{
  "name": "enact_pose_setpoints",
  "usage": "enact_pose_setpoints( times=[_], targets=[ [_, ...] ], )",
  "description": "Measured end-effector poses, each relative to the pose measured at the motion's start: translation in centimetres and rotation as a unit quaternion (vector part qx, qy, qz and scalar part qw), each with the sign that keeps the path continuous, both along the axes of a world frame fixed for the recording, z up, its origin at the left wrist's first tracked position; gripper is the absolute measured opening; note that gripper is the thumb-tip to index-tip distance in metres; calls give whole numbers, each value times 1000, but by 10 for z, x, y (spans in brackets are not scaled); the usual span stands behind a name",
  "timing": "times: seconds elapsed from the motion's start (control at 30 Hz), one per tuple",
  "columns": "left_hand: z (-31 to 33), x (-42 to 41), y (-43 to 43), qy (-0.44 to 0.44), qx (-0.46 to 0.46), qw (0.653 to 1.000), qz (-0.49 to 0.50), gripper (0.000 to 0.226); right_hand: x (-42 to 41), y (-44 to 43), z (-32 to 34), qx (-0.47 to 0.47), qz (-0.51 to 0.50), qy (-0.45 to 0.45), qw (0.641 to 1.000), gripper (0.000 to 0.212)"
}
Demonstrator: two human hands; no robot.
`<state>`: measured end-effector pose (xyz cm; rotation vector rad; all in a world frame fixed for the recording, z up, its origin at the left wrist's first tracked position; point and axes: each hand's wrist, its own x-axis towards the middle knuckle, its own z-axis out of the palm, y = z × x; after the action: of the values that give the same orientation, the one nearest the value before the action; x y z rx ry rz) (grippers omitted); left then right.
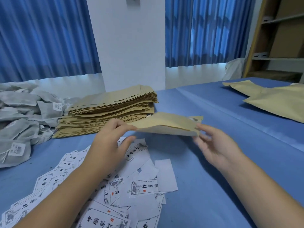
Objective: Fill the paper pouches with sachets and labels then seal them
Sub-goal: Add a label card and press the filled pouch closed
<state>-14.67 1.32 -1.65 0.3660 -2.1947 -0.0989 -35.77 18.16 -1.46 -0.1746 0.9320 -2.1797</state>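
A brown paper pouch (166, 123) hangs flat above the blue table, held between both hands. My left hand (110, 145) pinches its left end with fingers on top and the thumb below. My right hand (213, 145) holds its right end, where a bit of grey sachet shows at the pouch mouth. Behind it lies a thick stack of empty brown pouches (108, 111). Grey sachets (21, 116) with small white tags are heaped at the left. Printed white labels (136, 183) are scattered under my left forearm.
The table carries a blue cloth (222, 186). Filled brown pouches (276, 101) lie at the far right. Blue curtains and a white wall stand behind the table, and a shelf unit (279, 38) with cardboard stands at the back right.
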Motion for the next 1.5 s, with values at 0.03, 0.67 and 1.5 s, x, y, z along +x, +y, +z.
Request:
enact_pose_setpoints(
  times=[0.03,0.67,1.5],
  targets=[
    [1,-2,2,-4,-5,1000,-10,26,2,2,1,-20,58,-32,998,33],
    [41,-162,40,172,851,468,-162,36,-77,59,6,15,65,150,986,43],
    [46,-294,45,127,811,525,-223,18,-199,27,11,157,-134,80,975,8]
  ],
)
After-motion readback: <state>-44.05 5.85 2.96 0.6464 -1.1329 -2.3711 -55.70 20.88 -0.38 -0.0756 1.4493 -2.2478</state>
